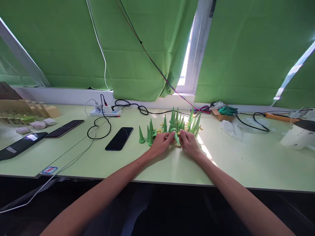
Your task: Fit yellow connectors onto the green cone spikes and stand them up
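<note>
Handling one green cone [177, 139] at the cluster's near side: the left hand [161, 144] is pinching it, tilted, tip pointing toward the person. The right hand [189, 143] is narrowing its fingers right beside it; cannot tell whether they're gripping the cone or something smaller. Progress looks mid-work: this piece is being worked on, so likely not done. More green cones [141, 136] are standing on the table [233, 167] behind and to the left, with small yellow pieces [200, 127] lying among them. Which ones are finished and how many are remaining isn't showing; hands and crowding are hiding part.
</note>
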Motion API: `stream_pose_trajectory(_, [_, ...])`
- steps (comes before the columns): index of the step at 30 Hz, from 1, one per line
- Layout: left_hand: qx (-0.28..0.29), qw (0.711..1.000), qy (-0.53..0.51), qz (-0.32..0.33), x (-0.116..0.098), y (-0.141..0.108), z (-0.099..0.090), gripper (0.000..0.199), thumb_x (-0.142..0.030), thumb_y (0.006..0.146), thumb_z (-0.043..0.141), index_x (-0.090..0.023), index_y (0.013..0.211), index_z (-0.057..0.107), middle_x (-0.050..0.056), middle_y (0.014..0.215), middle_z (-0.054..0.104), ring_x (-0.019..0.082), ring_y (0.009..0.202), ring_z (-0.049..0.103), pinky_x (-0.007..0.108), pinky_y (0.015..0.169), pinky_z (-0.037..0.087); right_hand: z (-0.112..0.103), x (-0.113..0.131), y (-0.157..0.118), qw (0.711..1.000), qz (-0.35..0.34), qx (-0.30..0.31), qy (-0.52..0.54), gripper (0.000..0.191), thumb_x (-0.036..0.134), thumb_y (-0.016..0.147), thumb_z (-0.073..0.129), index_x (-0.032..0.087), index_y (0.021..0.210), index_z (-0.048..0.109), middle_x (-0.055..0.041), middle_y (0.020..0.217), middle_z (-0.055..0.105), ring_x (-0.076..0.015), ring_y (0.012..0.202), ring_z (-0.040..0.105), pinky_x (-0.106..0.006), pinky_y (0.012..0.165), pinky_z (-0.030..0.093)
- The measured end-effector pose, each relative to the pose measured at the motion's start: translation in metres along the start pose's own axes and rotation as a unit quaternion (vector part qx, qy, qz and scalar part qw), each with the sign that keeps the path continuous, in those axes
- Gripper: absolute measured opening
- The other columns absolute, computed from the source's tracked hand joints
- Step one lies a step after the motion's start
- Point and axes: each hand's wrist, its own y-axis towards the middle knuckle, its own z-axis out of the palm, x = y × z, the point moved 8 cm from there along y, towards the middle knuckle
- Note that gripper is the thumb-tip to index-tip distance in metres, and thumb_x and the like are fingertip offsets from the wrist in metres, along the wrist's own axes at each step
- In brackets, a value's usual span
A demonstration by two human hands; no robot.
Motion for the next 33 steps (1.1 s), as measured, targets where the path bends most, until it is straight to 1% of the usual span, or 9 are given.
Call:
stream_pose_trajectory(4, [0.003, 0.999, 0.032, 0.01, 0.001, 0.0, 0.001, 0.053, -0.055, 0.096, 0.041, -0.015, 0.066, 0.057, -0.002, 0.058, 0.046, 0.011, 0.056, 0.042, 0.026, 0.056, 0.032, 0.0, 0.0, 0.0, 1.0, 0.008, 0.003, 0.011, 0.051, 0.062, 0.094, 0.045, 0.022, 0.062, 0.039, 0.0048, 0.051, 0.038, -0.0102, 0.045, 0.035, -0.025, 0.042, 0.028])
stream_pose_trajectory(7, [0.007, 0.997, 0.061, 0.035, -0.002, -0.001, 0.002, 0.048, -0.053, 0.095, 0.045, -0.015, 0.067, 0.055, -0.001, 0.062, 0.05, 0.011, 0.059, 0.044, 0.025, 0.057, 0.033, -0.001, -0.001, 0.0, 1.0, 0.017, 0.001, 0.016, 0.05, 0.06, 0.094, 0.047, 0.022, 0.063, 0.039, 0.0056, 0.051, 0.036, -0.0099, 0.045, 0.034, -0.025, 0.041, 0.029])
stream_pose_trajectory(10, [0.012, 0.996, 0.075, 0.054, -0.005, -0.002, 0.004, 0.043, -0.05, 0.094, 0.049, -0.015, 0.072, 0.059, -0.001, 0.065, 0.054, 0.01, 0.057, 0.045, 0.025, 0.056, 0.033, -0.002, -0.003, 0.0, 1.0, 0.02, -0.002, 0.014, 0.049, 0.06, 0.095, 0.047, 0.022, 0.064, 0.039, 0.0059, 0.051, 0.036, -0.0096, 0.044, 0.035, -0.024, 0.041, 0.029])
stream_pose_trajectory(13, [0.014, 0.995, 0.079, 0.056, -0.006, -0.002, 0.005, 0.038, -0.049, 0.091, 0.055, -0.015, 0.076, 0.061, -0.001, 0.063, 0.054, 0.01, 0.055, 0.045, 0.024, 0.054, 0.033, -0.003, -0.005, 0.001, 1.0, 0.021, -0.004, 0.006, 0.05, 0.061, 0.095, 0.045, 0.022, 0.064, 0.039, 0.0058, 0.051, 0.037, -0.0095, 0.043, 0.036, -0.024, 0.041, 0.029])
stream_pose_trajectory(17, [0.001, 0.994, 0.09, 0.064, -0.004, -0.002, 0.004, 0.034, -0.046, 0.088, 0.06, -0.015, 0.076, 0.059, -0.002, 0.061, 0.053, 0.009, 0.053, 0.045, 0.024, 0.053, 0.033, -0.003, -0.008, 0.001, 1.0, 0.017, -0.005, -0.001, 0.052, 0.062, 0.095, 0.045, 0.022, 0.062, 0.039, 0.0057, 0.05, 0.037, -0.0092, 0.042, 0.036, -0.025, 0.04, 0.028])
stream_pose_trajectory(20, [-0.006, 0.993, 0.092, 0.068, -0.003, -0.002, 0.003, 0.031, -0.044, 0.086, 0.063, -0.015, 0.075, 0.058, -0.002, 0.063, 0.053, 0.009, 0.053, 0.046, 0.024, 0.053, 0.034, -0.003, -0.009, 0.001, 1.0, 0.019, -0.01, -0.001, 0.054, 0.063, 0.094, 0.045, 0.022, 0.059, 0.039, 0.0055, 0.047, 0.037, -0.0092, 0.041, 0.035, -0.025, 0.04, 0.027])
stream_pose_trajectory(25, [-0.011, 0.994, 0.086, 0.074, 0.0, -0.002, 0.003, 0.026, -0.037, 0.086, 0.065, -0.016, 0.075, 0.055, -0.002, 0.068, 0.053, 0.009, 0.055, 0.045, 0.024, 0.053, 0.034, -0.003, -0.007, 0.0, 0.999, 0.036, -0.011, -0.002, 0.06, 0.064, 0.093, 0.045, 0.022, 0.05, 0.038, 0.0036, 0.04, 0.039, -0.0094, 0.038, 0.036, -0.026, 0.04, 0.028])
stream_pose_trajectory(29, [-0.007, 0.993, 0.079, 0.087, -0.001, -0.001, 0.004, 0.023, -0.03, 0.086, 0.065, -0.016, 0.071, 0.055, -0.001, 0.074, 0.052, 0.009, 0.058, 0.044, 0.024, 0.055, 0.035, -0.003, 0.0, 0.0, 0.999, 0.045, -0.008, -0.001, 0.062, 0.06, 0.093, 0.045, 0.023, 0.045, 0.039, 0.0029, 0.036, 0.039, -0.0098, 0.036, 0.037, -0.027, 0.041, 0.03])
stream_pose_trajectory(33, [-0.018, 0.99, 0.089, 0.111, -0.004, 0.0, 0.003, 0.024, -0.026, 0.086, 0.065, -0.016, 0.067, 0.053, -0.001, 0.076, 0.051, 0.01, 0.062, 0.045, 0.024, 0.058, 0.036, -0.002, 0.004, 0.001, 0.999, 0.05, -0.004, 0.015, 0.06, 0.057, 0.092, 0.05, 0.022, 0.044, 0.039, 0.0031, 0.035, 0.039, -0.0095, 0.034, 0.037, -0.027, 0.04, 0.03])
